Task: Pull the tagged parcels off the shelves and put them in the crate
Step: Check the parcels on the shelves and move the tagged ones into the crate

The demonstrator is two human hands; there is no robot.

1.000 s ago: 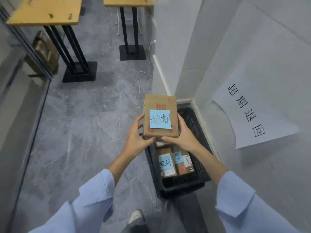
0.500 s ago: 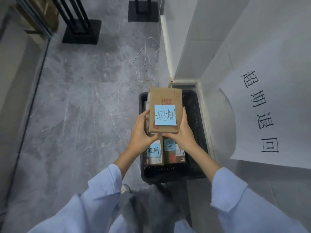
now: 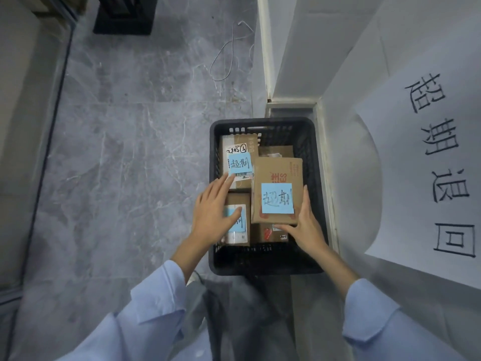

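A grey marble-veined floor [image 3: 125, 157] is filling the left and middle of the view, its tiles running up to a white wall [image 3: 299, 48] that is stepping in at a corner on the right. A large paper sign [image 3: 406, 178] with four black handwritten characters is hanging on the nearer wall face, its lower edge curling away. A black slatted crate [image 3: 263, 122] is sitting on the floor, tucked into the corner just beside the wall. A black base [image 3: 125, 15] is standing at the top edge, and a thin white cable [image 3: 223, 56] is looping across the floor near the skirting. Pale blue sleeves [image 3: 145, 308] are reaching in from below. Inside the crate, cardboard parcels are lying flat: a far parcel [image 3: 235, 149] and a near parcel [image 3: 240, 230] along the left side, each wearing a blue tag. The top parcel [image 3: 278, 173], with its own blue tag [image 3: 277, 198], is lying on the right side over other boxes. The right hand [image 3: 305, 227] is gripping its near right corner, thumb along the near edge and fingers up the side. The left hand [image 3: 212, 217] is spreading flat, fingers straight, over the near parcel, holding nothing.
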